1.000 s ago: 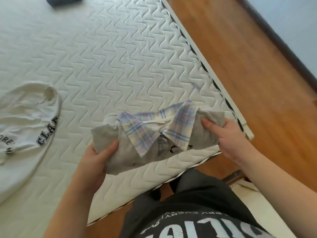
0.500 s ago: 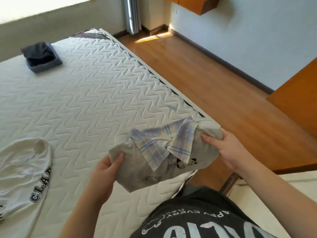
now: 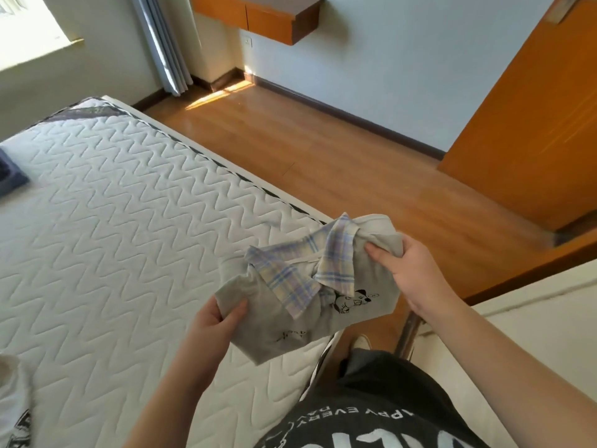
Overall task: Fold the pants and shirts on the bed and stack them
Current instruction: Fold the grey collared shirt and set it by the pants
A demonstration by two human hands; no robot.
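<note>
Both hands pinch the folded grey shirt (image 3: 284, 321) with plaid collar — left hand (image 3: 216, 321), right hand (image 3: 407, 270) — above the mattress (image 3: 113, 237) corner

A wooden floor (image 3: 323, 163) runs beside a pale blue wall (image 3: 403, 59), where a floating wooden cabinet (image 3: 268, 14) hangs. An orange door (image 3: 533, 124) stands at right; grey curtains (image 3: 164, 43) hang near a sunlit window (image 3: 29, 27).
</note>
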